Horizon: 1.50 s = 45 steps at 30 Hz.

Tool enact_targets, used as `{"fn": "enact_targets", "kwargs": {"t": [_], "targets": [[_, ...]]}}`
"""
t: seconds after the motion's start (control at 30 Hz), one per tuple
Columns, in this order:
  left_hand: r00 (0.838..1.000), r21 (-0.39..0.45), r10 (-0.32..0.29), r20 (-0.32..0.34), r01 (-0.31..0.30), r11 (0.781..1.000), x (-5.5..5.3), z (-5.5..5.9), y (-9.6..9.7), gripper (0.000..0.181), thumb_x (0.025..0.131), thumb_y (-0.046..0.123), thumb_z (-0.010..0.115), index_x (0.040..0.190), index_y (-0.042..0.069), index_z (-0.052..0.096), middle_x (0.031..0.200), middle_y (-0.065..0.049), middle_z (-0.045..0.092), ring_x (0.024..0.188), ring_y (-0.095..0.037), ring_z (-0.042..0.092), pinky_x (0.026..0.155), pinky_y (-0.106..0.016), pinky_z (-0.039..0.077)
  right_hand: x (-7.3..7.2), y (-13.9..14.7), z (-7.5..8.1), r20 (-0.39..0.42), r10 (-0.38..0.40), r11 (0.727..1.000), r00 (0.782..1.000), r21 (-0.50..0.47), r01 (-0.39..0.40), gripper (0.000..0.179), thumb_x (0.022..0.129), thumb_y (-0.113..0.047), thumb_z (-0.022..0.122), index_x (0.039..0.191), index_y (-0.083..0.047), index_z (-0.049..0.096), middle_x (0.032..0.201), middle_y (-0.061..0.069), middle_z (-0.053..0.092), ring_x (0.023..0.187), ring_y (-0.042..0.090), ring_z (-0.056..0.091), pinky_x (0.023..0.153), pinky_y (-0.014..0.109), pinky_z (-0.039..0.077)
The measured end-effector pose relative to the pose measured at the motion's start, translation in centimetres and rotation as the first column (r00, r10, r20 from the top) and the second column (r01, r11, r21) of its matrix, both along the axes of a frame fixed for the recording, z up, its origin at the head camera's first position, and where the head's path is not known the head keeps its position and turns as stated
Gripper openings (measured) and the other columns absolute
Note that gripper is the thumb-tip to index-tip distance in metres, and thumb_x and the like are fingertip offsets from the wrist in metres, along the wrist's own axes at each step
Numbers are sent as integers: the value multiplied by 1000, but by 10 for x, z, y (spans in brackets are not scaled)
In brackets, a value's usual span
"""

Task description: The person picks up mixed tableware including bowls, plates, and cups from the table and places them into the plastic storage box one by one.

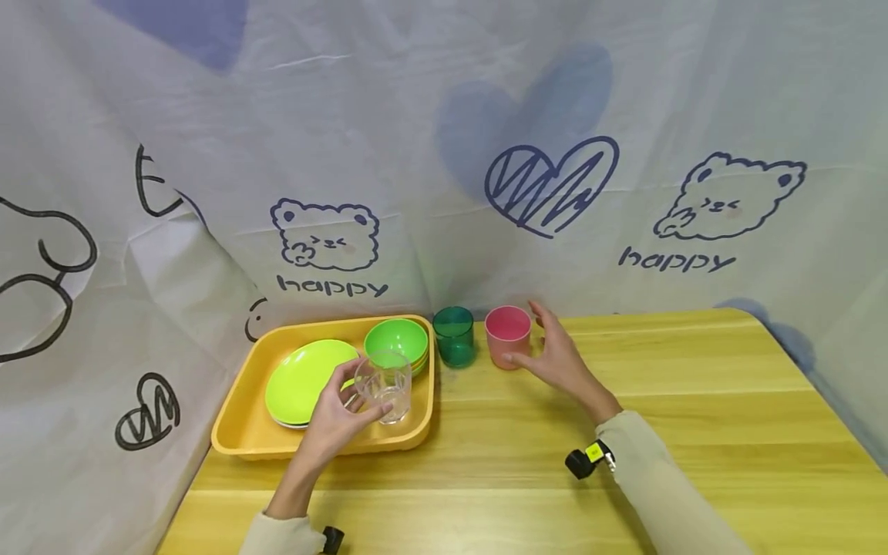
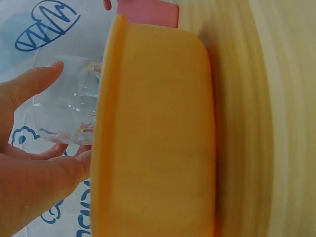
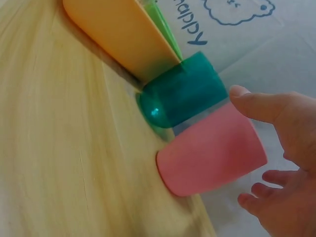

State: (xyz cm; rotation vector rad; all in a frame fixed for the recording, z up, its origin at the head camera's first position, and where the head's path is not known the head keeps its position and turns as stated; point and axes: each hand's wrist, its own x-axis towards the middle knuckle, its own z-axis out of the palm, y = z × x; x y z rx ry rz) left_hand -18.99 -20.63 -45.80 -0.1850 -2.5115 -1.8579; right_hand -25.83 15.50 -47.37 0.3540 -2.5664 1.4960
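My left hand (image 1: 340, 412) grips a clear glass (image 1: 385, 389) between thumb and fingers. In the head view the glass overlaps the right part of the yellow tray (image 1: 236, 428); in the left wrist view its lower end is hidden behind the tray's wall. My right hand (image 1: 558, 358) is spread around a pink cup (image 1: 509, 339) standing upright on the table. In the right wrist view the thumb (image 3: 254, 103) is right at the cup's rim, while the other fingers stay apart from its side. Left of that cup stands a translucent green cup (image 1: 454, 339).
Inside the tray lie a yellow-green plate (image 1: 305, 381) on the left and stacked green bowls (image 1: 395, 339) at the back right. The wooden table (image 1: 694, 401) meets a printed cloth (image 1: 430, 154) along its back and left edges.
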Motion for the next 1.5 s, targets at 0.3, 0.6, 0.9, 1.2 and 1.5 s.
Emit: {"fn": "enact_targets", "kwargs": {"t": [0.3,0.6,0.9,1.2,1.5], "targets": [[999,-33,-34,40,36,999,-3,-7,-3,83,84,0,83,151,-4,35,153,-25,39,141,-48,42,109,-48,44,-10,-3,-8,52,28,1000,998,-4,-28,104,85,-22,86,160,3,18,161,27,30,145,45,35,114,60,37],[994,-22,-79,72,81,996,-5,-12,-6,81,82,-10,80,149,-5,34,153,-30,39,139,-50,43,110,-47,43,-16,-9,-14,117,37,998,992,-49,-31,99,87,-21,85,159,0,21,155,22,41,140,40,42,113,55,42],[989,-79,-122,79,129,989,-10,-13,-11,80,80,-14,79,146,-7,34,146,-32,46,133,-49,50,102,-42,53,-17,-11,-13,87,15,998,996,-55,-10,86,90,-13,81,155,4,27,151,28,44,137,43,46,110,54,45],[983,-160,-174,55,180,970,-12,-11,-12,80,82,-9,80,148,-8,34,147,-33,48,136,-49,47,112,-54,40,-9,-6,-8,113,2,998,994,-67,5,86,90,-19,81,156,-1,28,151,23,45,136,41,47,107,52,48],[996,-217,-88,-27,80,973,-4,1,-17,91,80,-4,85,155,-3,33,148,-31,45,137,-48,44,114,-56,37,4,4,3,71,0,996,998,-87,6,86,90,-22,82,156,-2,30,150,23,46,134,40,49,106,52,49]]}}
